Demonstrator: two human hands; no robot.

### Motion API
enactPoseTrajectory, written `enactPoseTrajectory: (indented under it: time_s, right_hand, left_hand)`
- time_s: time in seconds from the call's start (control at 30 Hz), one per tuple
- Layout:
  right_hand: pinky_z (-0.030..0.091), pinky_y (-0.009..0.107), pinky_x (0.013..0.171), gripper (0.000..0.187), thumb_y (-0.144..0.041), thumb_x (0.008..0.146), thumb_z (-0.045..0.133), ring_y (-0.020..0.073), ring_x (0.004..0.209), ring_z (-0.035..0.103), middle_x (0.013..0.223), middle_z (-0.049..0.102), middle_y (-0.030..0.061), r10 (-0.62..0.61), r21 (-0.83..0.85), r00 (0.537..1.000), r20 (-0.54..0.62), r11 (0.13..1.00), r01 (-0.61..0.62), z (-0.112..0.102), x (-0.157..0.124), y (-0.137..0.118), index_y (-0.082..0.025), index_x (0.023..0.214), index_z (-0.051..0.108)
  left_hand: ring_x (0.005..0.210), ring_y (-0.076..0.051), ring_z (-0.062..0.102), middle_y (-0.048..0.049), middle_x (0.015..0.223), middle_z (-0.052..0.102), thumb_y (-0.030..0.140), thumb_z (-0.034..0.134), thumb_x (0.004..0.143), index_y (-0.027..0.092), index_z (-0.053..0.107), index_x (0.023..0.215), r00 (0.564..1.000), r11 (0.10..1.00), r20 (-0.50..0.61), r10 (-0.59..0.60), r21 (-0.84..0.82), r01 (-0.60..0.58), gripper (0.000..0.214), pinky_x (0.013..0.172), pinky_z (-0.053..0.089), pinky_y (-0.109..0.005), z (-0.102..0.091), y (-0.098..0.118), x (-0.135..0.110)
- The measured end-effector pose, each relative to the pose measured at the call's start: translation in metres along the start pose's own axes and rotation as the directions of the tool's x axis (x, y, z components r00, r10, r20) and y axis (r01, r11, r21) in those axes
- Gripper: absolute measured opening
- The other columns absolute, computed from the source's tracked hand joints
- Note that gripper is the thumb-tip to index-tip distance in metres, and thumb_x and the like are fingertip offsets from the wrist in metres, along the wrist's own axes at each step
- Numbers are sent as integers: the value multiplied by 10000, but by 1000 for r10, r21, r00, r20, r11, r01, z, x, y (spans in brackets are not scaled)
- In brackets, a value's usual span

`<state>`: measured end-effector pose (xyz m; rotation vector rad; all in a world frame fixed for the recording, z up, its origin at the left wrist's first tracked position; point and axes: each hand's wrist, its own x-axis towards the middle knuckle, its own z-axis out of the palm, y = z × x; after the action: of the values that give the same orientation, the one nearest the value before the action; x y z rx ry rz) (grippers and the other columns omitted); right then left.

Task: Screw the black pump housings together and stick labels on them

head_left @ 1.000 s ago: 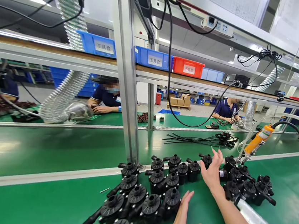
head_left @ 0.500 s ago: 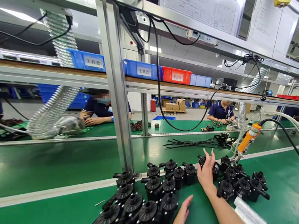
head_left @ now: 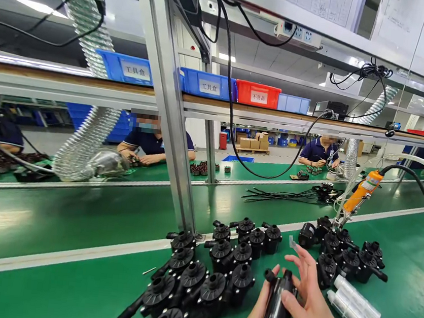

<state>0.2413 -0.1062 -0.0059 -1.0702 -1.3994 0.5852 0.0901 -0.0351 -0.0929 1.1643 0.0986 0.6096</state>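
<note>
A black cylindrical water pump (head_left: 276,312) with short pipe stubs is tilted between my two hands near the front of the bench. My left hand (head_left: 253,317) grips it from the left side. My right hand (head_left: 309,297) has its thumb pressed on the pump body, with other fingers reaching up behind it. A small clear, film-like piece (head_left: 292,242) shows at the right fingertips; what it is I cannot make out. Left of my hands stands a group of similar black pumps (head_left: 212,289). More pumps (head_left: 349,264) stand to the right.
An orange electric screwdriver (head_left: 363,191) hangs above the right pumps. Two clear film-like rolls (head_left: 355,310) lie by my right forearm. Black cables (head_left: 292,196) lie behind, and a metal post (head_left: 173,124) rises from the bench. Co-workers (head_left: 152,142) sit across; bins (head_left: 257,94) line the shelf.
My right hand has come back from among the far pumps toward me, bringing a pump. My left hand, open before, now grips it too. The view has shifted slightly.
</note>
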Motion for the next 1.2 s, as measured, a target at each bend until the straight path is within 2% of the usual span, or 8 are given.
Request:
enactPoseTrajectory:
  time_s: [0.07, 0.17, 0.27, 0.33, 0.43, 0.53, 0.8, 1.2]
  right_hand:
    - [461, 534, 1185, 674, -343, 998, 652, 299, 1454, 464, 1653, 343, 130, 60, -83, 988, -142, 994, -73, -8, -11, 6, -341, 1582, 315]
    - [574, 412, 951, 619, -442, 975, 709, 265, 1129, 644, 1311, 628, 116, 205, 21, 926, -316, 978, -209, -12, -24, 6, -305, 1494, 401]
    - [542, 328, 745, 635, -522, 954, 734, 206, 798, 642, 874, 655, 9, 345, 271, 906, -243, 921, -278, -6, -32, -5, -269, 1450, 429]
    - [516, 323, 725, 713, -555, 902, 786, 189, 716, 618, 773, 625, -28, 412, 361, 893, -181, 872, -329, 2, -35, -12, -244, 1442, 441]
    - [496, 333, 744, 818, -572, 849, 828, 190, 712, 621, 760, 639, -31, 485, 373, 861, -151, 835, -405, 13, -35, -16, -214, 1459, 418]
    - [480, 331, 736, 852, -571, 871, 794, 185, 703, 607, 775, 643, -33, 505, 319, 853, -134, 837, -445, 17, -34, -17, -205, 1504, 357]
    - [486, 337, 742, 840, -465, 924, 710, 186, 703, 600, 793, 640, -39, 473, 139, 872, -130, 879, -456, 10, -28, -24, -205, 1594, 275]
    - [477, 332, 754, 817, -373, 956, 674, 184, 713, 587, 825, 663, -49, 472, 55, 877, -89, 881, -469, 11, -28, -20, -245, 1618, 211]
  left_hand:
    - [823, -252, 758, -140, 1270, 674, 428, 1047, 625, 433, -266, 1612, 997, 997, -11, -78, -23, 77, 1643, 811, 599, -450, 4, -3, -3]
    - [758, -228, 707, -37, 920, 721, 402, 1063, 594, 338, -118, 1621, 994, 998, -102, -48, 35, 52, 1566, 682, 561, -336, 8, -4, -5]
    - [761, -204, 674, -18, 946, 689, 387, 1050, 621, 365, 93, 1541, 985, 993, -170, 16, 121, 5, 1327, 631, 526, -283, 14, 5, -7]
    - [837, -202, 676, -44, 1104, 656, 356, 1034, 655, 380, 180, 1477, 981, 988, -194, 33, 157, -2, 1186, 665, 526, -281, 19, 15, -9]
    - [962, -220, 689, -57, 1233, 612, 312, 1007, 708, 370, 224, 1430, 979, 982, -200, 28, 189, 10, 1067, 779, 536, -313, 28, 27, -11]
    - [997, -236, 704, -49, 1199, 632, 300, 984, 754, 351, 225, 1423, 979, 982, -202, 4, 188, 34, 1012, 853, 535, -349, 33, 30, -10]
    - [1050, -268, 722, -71, 1239, 662, 292, 981, 763, 338, 238, 1403, 982, 985, -188, -23, 166, 55, 982, 894, 539, -379, 36, 31, -8]
    - [1030, -258, 711, -69, 1223, 655, 317, 1000, 738, 319, 246, 1388, 981, 986, -195, -22, 159, 54, 995, 907, 528, -389, 39, 35, -7]
